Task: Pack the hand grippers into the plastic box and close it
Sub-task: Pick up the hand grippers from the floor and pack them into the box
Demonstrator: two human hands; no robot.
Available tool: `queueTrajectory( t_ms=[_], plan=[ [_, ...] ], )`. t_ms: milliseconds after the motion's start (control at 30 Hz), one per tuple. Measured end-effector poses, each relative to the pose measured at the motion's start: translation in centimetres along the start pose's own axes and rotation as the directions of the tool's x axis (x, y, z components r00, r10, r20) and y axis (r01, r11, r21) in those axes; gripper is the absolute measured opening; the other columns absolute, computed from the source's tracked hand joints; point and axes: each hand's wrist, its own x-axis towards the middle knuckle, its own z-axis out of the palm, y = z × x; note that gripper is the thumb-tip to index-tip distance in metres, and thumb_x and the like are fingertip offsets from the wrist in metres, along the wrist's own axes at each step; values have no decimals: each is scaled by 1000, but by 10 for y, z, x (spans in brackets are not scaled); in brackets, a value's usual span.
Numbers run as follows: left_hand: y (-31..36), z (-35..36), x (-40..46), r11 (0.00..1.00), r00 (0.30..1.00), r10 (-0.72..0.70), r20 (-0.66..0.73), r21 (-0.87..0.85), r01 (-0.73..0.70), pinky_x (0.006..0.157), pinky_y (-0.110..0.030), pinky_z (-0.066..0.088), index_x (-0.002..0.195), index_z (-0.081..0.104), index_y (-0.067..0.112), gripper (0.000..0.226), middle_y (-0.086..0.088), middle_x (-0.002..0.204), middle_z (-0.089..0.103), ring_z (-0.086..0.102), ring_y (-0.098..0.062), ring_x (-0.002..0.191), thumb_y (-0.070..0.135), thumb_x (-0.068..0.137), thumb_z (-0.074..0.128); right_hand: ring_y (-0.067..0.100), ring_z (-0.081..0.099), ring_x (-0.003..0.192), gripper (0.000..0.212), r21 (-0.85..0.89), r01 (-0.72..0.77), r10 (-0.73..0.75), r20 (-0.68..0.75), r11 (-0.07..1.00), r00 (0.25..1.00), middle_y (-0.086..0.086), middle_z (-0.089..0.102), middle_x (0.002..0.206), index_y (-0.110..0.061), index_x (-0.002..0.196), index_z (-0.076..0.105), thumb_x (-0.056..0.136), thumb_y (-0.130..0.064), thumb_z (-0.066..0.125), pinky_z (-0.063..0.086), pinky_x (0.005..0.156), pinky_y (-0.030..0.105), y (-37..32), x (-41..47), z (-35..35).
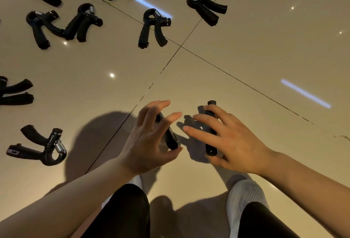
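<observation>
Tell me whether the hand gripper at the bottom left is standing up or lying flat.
Lying flat. The hand gripper rests on its side on the tiled floor, both handles and the steel spring against the tile.

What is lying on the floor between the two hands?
Nothing: the head view shows only bare tile with shadow between the left hand and the right hand.

Hand gripper (16, 90) cut by left edge

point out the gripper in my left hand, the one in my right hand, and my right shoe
left-hand gripper (171, 139), head view, lower handle end below the fingers
right-hand gripper (211, 103), head view, knurled top cap
right shoe (246, 196), head view, white mesh toe
</observation>
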Motion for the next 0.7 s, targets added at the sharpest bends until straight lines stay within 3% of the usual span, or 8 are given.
queueTrajectory(
  t_ms=[100,167,300,400,533,600,700],
  plan=[
    [1,-1,-5,996,996,86,25,4,-86,103,-26,32,122,48,21,63,-8,137,32,36,-30,125,38,67,74,42,39,121,76,-65,-35,33,-32,997,999,12,46,132,-22,137,42,68,-34,69,49,80,46,4,-10,-7],
    [6,-5,-5,994,993,110,41,5,-110,104,-20,30,123,49,20,63,-10,137,33,39,-31,123,34,66,75,42,40,119,77,-14,-136,135,-68,991,989,12,46,132,-22,138,40,68,-34,71,47,87,47,4,-20,-14],
    [37,-24,-8,997,998,64,23,-36,-63,97,-24,32,123,54,23,62,-5,138,35,38,-24,121,38,65,68,35,39,123,78,118,-295,313,-184,948,932,7,40,137,-26,142,35,72,-37,69,44,93,42,-15,-52,-33],
    [70,-48,-17,993,994,106,-1,-47,-106,95,-18,24,121,51,30,60,3,137,34,37,-21,121,47,66,64,27,40,123,75,228,-397,454,-318,889,832,2,40,136,-29,139,40,71,-36,70,40,95,33,-47,-81,-54],
    [138,-101,-37,987,986,161,-44,-10,-161,90,-19,28,119,54,32,59,7,134,37,37,-14,117,53,65,63,14,39,119,74,463,-462,647,-425,757,633,-13,37,126,-36,133,45,69,-28,81,35,95,27,-100,-124,-101],
    [179,-131,-53,989,985,145,-89,-17,-147,88,-24,33,117,54,35,59,12,132,36,37,-12,117,58,63,62,9,40,117,73,530,-437,675,-431,727,599,-15,37,125,-42,130,44,68,-29,81,36,95,25,-132,-152,-131],
    [249,-168,-76,980,974,197,-113,-6,-199,90,-35,41,116,54,37,60,17,129,35,41,-16,119,61,61,61,3,40,112,69,578,-377,676,-485,724,554,-17,37,124,-49,124,41,69,-31,79,32,87,12,-179,-205,-176]
  ],
)
